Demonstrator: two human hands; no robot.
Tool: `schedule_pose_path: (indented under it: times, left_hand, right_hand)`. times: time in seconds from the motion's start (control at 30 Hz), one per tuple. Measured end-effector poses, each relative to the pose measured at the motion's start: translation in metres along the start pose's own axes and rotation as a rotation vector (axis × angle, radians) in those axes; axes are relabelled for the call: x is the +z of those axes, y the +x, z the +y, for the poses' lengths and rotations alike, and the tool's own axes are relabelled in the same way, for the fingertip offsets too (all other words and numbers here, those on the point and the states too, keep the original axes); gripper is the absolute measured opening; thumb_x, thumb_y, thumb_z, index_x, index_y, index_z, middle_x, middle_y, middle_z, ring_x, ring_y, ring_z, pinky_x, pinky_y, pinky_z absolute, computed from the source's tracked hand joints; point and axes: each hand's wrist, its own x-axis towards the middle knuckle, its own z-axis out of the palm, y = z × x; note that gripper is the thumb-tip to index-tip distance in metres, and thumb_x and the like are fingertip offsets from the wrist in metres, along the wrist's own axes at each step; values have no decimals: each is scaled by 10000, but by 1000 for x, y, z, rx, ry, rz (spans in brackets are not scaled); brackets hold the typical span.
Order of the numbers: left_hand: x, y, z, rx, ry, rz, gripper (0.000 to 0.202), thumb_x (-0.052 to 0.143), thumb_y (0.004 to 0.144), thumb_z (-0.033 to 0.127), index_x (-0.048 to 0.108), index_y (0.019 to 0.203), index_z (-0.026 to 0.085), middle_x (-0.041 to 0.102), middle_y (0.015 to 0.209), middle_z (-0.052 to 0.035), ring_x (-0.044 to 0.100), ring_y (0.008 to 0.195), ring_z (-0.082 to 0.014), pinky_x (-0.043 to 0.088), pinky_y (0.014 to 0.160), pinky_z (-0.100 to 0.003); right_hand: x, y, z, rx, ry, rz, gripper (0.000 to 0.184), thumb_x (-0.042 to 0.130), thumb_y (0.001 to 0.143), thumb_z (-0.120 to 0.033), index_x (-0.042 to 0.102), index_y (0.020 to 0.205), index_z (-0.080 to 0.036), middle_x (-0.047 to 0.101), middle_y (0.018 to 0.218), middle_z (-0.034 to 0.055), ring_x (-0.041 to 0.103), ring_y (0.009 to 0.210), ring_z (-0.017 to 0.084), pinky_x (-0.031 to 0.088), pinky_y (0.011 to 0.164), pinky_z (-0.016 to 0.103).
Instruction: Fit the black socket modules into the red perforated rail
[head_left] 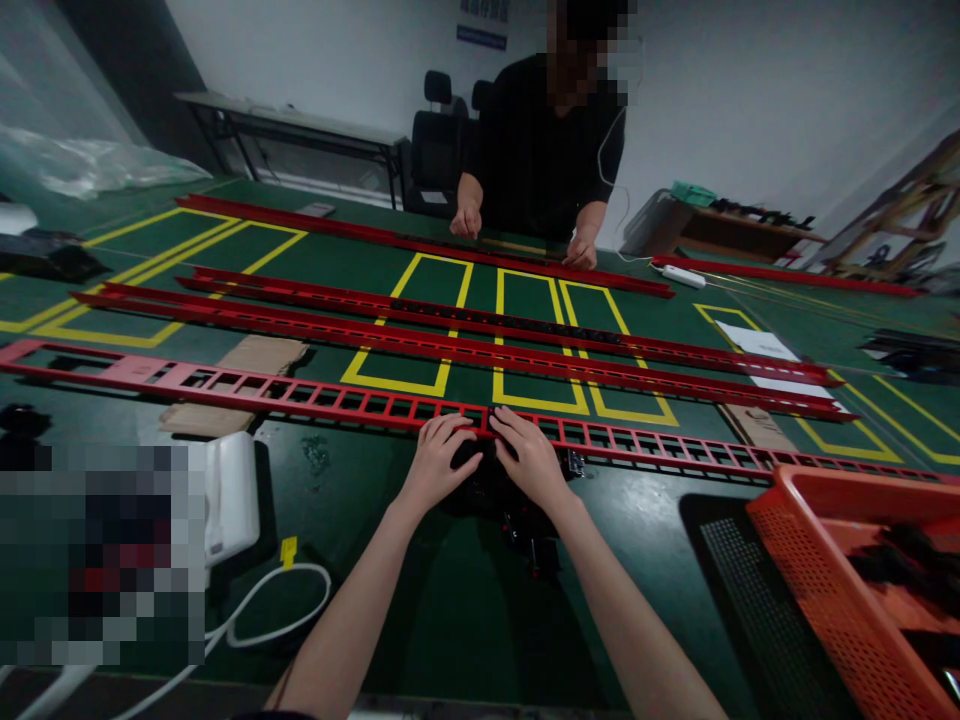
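A long red slotted rail [360, 402] runs across the green table in front of me. My left hand [441, 462] is on its near side, with bent fingers over the rail and the thumb apart, pointing inward. Close beside it, my right hand [526, 462] curls its fingers over the same rail. A small dark piece shows at the right fingertips, too hidden to name. Below and between my hands lie several black parts [532, 530] in shadow; their kind is hard to make out.
More red rails [465, 345] lie beyond, over yellow table markings. Across the table a person [547, 150] has both hands at another red rail [337, 228]. An orange basket [817, 570] with black parts stands right. A white device [231, 495] and cable [281, 635] lie left.
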Motion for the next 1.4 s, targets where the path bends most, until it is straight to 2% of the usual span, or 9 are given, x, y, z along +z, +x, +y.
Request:
schedule_pose_path:
  times: [0.3,0.47,0.77,0.93,1.4]
  left_hand:
    - [-1,0,1,-9,-2,-9,145,561,825,284,584,962,239,597,1173,-49,490,1155,-235,352,1014,-446]
    - [-1,-1,2,-5,4,-1,144,555,827,268,579,965,238,597,1173,-49,486,1161,-233,353,1011,-441]
    - [-1,0,3,-4,13,-1,143,566,827,274,581,963,231,600,1165,-52,483,1158,-234,347,1012,-440]
    - [0,0,2,0,8,2,142,568,826,282,582,956,227,605,1156,-53,489,1146,-234,348,1009,-439]
    - [0,0,0,42,35,10,142,568,827,278,577,957,223,604,1155,-59,493,1139,-233,356,1000,-439]
  right_hand:
    - [-1,4,-2,30,-26,28,324,456,851,-158,645,1104,-229,633,1219,68,563,1175,203,408,1035,459]
    - [-1,3,-4,17,-49,19,349,425,849,-152,637,1122,-197,619,1238,81,556,1184,207,397,1047,458]
    - [-4,-1,-8,15,-52,-77,418,486,810,-190,577,1217,-162,550,1317,114,495,1248,233,322,1097,483]
    - [-4,-5,-10,26,-81,-131,483,490,817,-212,507,1297,-172,475,1387,98,429,1302,239,289,1107,507]
    - [-15,10,-14,166,-15,-255,373,454,881,-198,573,1234,-165,537,1331,105,455,1283,212,293,1107,471]
